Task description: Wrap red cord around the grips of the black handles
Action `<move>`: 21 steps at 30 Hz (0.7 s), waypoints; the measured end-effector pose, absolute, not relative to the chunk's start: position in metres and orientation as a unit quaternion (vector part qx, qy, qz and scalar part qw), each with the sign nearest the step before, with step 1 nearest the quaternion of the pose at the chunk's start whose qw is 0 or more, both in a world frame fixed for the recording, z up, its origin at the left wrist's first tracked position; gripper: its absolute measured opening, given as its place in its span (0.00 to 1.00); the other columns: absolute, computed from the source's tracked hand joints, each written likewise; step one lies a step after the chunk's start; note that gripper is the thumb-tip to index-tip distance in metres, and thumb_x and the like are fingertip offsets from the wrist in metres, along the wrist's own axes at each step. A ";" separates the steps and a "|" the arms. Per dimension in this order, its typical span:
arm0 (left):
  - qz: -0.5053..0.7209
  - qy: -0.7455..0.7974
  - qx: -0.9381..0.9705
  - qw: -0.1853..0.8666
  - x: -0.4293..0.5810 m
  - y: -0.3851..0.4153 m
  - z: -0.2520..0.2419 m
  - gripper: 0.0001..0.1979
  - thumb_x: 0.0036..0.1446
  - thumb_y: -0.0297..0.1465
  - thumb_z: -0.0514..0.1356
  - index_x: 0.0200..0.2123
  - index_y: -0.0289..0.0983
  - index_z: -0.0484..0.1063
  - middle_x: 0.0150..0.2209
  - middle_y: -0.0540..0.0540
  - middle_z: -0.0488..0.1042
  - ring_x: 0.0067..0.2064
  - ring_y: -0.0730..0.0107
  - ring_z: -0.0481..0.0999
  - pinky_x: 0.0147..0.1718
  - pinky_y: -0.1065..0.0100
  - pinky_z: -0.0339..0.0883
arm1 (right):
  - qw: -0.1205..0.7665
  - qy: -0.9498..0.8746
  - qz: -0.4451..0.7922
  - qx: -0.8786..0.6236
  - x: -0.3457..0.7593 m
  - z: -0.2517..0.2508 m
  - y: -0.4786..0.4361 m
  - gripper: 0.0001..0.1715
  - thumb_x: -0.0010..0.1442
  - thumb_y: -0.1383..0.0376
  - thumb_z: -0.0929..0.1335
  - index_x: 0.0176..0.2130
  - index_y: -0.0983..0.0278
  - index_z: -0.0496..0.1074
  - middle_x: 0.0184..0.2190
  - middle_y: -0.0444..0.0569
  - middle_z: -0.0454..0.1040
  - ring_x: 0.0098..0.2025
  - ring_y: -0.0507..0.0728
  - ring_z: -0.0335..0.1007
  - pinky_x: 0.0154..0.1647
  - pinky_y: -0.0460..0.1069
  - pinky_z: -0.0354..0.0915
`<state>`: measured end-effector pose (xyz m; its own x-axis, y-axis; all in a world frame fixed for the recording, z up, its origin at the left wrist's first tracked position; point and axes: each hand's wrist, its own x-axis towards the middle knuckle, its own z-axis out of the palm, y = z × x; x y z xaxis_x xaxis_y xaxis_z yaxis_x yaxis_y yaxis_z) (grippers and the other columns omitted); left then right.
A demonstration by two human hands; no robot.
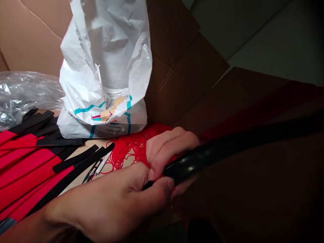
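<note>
**Two hands, one long black strip**

One left hand (108, 199) and one right hand (169, 148) pinch one long black strip (202, 158). Around them lie one white polyethylene bag (103, 67), one clear plastic bag (22, 98), one tangle of red thread (131, 148), one pair of black thread snips (91, 172), one white stick (103, 163) and one cardboard box (187, 77). The red-and-black strips (25, 168) number at least six, overlapped too much for an exact count.

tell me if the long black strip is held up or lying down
Held up: the black strip is gripped between the left hand and right hand, running off the picture's right edge above the table.
</note>
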<state>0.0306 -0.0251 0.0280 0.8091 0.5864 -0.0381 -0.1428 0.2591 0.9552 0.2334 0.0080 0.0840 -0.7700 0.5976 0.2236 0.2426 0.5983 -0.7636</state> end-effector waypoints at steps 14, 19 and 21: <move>0.123 0.127 0.664 0.727 0.041 -0.025 0.024 0.20 0.71 0.49 0.56 0.35 0.40 0.73 0.26 0.55 0.64 0.24 0.76 0.59 0.18 0.76 0.52 | 0.378 -0.854 0.322 -0.157 0.231 0.080 -0.013 0.38 0.72 0.39 0.65 0.28 0.64 0.81 0.21 0.46 0.78 0.23 0.48 0.76 0.27 0.41 0.72; 0.113 0.128 0.666 0.727 0.041 -0.027 0.021 0.23 0.72 0.52 0.54 0.37 0.40 0.73 0.28 0.55 0.63 0.27 0.77 0.58 0.21 0.76 0.51 | 0.322 -0.860 0.323 -0.227 0.234 0.077 -0.015 0.44 0.72 0.35 0.61 0.25 0.64 0.78 0.21 0.47 0.77 0.22 0.47 0.74 0.25 0.40 0.69; 0.103 0.124 0.668 0.727 0.042 -0.027 0.022 0.24 0.72 0.53 0.53 0.37 0.40 0.71 0.28 0.56 0.62 0.27 0.77 0.58 0.21 0.76 0.50 | 0.283 -0.870 0.325 -0.239 0.237 0.078 -0.015 0.47 0.71 0.32 0.59 0.25 0.65 0.77 0.23 0.49 0.77 0.23 0.47 0.75 0.26 0.40 0.69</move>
<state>0.0416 -0.0270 0.0216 0.9481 0.3152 -0.0422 0.0153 0.0875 0.9960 0.2375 -0.0145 0.0778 -0.7253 0.6000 0.3375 0.2314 0.6742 -0.7013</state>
